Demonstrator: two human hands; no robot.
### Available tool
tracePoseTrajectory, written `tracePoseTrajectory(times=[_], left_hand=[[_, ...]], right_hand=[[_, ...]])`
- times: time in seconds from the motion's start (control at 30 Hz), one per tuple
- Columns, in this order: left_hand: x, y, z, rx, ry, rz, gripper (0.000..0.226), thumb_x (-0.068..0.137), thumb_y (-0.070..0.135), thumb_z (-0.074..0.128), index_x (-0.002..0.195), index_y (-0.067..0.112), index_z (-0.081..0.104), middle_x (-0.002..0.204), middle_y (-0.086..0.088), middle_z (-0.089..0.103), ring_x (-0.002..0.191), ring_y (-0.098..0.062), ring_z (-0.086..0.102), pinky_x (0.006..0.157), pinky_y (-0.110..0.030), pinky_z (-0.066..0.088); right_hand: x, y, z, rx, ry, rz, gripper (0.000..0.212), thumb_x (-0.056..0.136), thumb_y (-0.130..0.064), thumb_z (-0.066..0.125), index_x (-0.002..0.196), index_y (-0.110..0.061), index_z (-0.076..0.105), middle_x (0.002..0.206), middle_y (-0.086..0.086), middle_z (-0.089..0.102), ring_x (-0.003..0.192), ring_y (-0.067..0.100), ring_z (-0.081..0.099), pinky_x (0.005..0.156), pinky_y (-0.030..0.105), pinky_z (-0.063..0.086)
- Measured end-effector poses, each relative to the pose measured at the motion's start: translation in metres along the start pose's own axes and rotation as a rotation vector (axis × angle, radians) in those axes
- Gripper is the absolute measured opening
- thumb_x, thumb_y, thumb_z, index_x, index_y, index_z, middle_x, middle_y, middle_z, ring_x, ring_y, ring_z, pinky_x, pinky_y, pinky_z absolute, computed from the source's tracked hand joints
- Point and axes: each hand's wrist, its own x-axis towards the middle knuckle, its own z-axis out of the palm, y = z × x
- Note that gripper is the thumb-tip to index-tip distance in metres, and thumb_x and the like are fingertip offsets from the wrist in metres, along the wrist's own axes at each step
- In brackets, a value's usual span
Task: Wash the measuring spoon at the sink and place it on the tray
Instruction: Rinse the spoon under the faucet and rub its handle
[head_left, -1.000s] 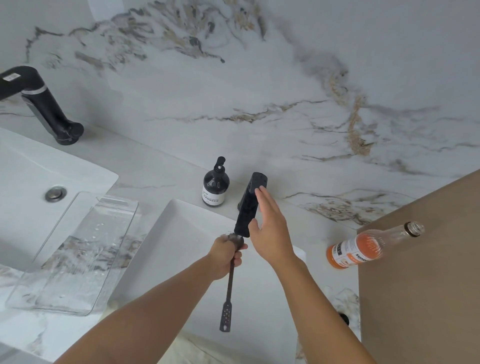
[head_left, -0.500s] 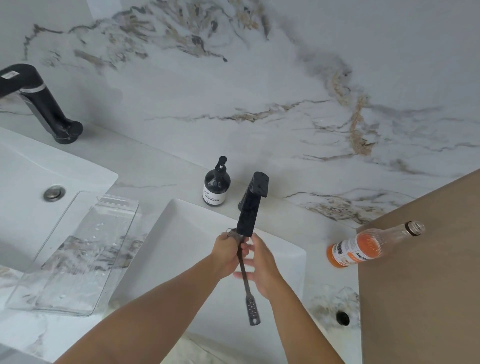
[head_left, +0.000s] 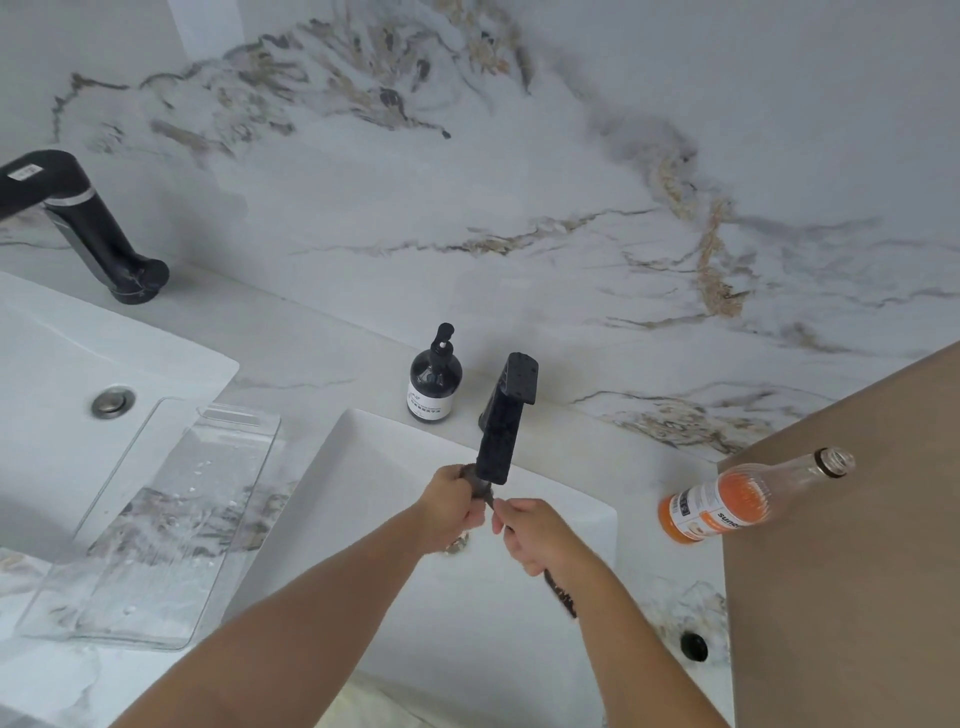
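Observation:
Over the white sink, both hands hold a dark measuring spoon just below the spout of the black faucet. My left hand is closed around the bowl end, which it mostly hides. My right hand grips the handle, whose perforated tip sticks out down and to the right. A clear tray, wet with droplets, lies on the counter to the left of the sink. I cannot tell whether water is running.
A black soap pump bottle stands behind the sink by the faucet. An orange drink bottle sits at the right beside a brown panel. A second sink and black faucet are at the left.
My right hand came down off the faucet lever and took hold of the spoon's handle. The handle swung from pointing down to pointing down-right.

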Motion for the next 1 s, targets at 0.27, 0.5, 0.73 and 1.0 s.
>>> tracePoseTrajectory(times=[0.27, 0.5, 0.73, 1.0], left_hand=[[-0.001, 0.001, -0.018, 0.27, -0.144, -0.121, 0.033, 0.092, -0.014, 0.025, 0.092, 0.004, 0.053, 0.077, -0.013, 0.056, 0.045, -0.014, 0.035, 0.048, -0.025, 0.025], [0.0, 0.019, -0.001, 0.023, -0.117, -0.084, 0.033, 0.09, -0.015, 0.028, 0.082, 0.006, 0.052, 0.072, -0.013, 0.055, 0.045, -0.014, 0.033, 0.042, -0.022, 0.023], [0.003, -0.021, 0.001, -0.193, 0.092, -0.113, 0.022, 0.094, -0.004, 0.039, 0.094, 0.008, 0.058, 0.065, -0.002, 0.059, 0.034, -0.009, 0.027, 0.037, -0.02, 0.017], [-0.001, 0.016, -0.006, 0.729, -0.186, 0.089, 0.023, 0.086, -0.003, 0.035, 0.086, 0.007, 0.056, 0.076, -0.009, 0.06, 0.062, -0.024, 0.05, 0.054, -0.028, 0.038]], right_hand=[[-0.001, 0.027, 0.018, 0.032, -0.046, -0.012, 0.034, 0.098, -0.031, 0.039, 0.066, -0.02, 0.042, 0.048, -0.005, 0.027, 0.037, 0.011, 0.018, 0.043, 0.015, 0.013], [0.01, 0.004, -0.011, -0.218, 0.082, -0.088, 0.038, 0.096, -0.039, 0.043, 0.062, -0.022, 0.045, 0.045, -0.006, 0.03, 0.037, 0.013, 0.025, 0.04, 0.016, 0.015], [-0.003, 0.026, 0.043, 0.274, -0.029, 0.081, 0.039, 0.103, -0.036, 0.037, 0.068, -0.02, 0.041, 0.047, -0.007, 0.028, 0.036, 0.009, 0.019, 0.038, 0.016, 0.013], [-0.002, -0.014, -0.039, -0.524, -0.075, -0.064, 0.037, 0.094, -0.042, 0.04, 0.064, -0.021, 0.041, 0.044, -0.007, 0.026, 0.035, 0.014, 0.019, 0.038, 0.015, 0.014]])
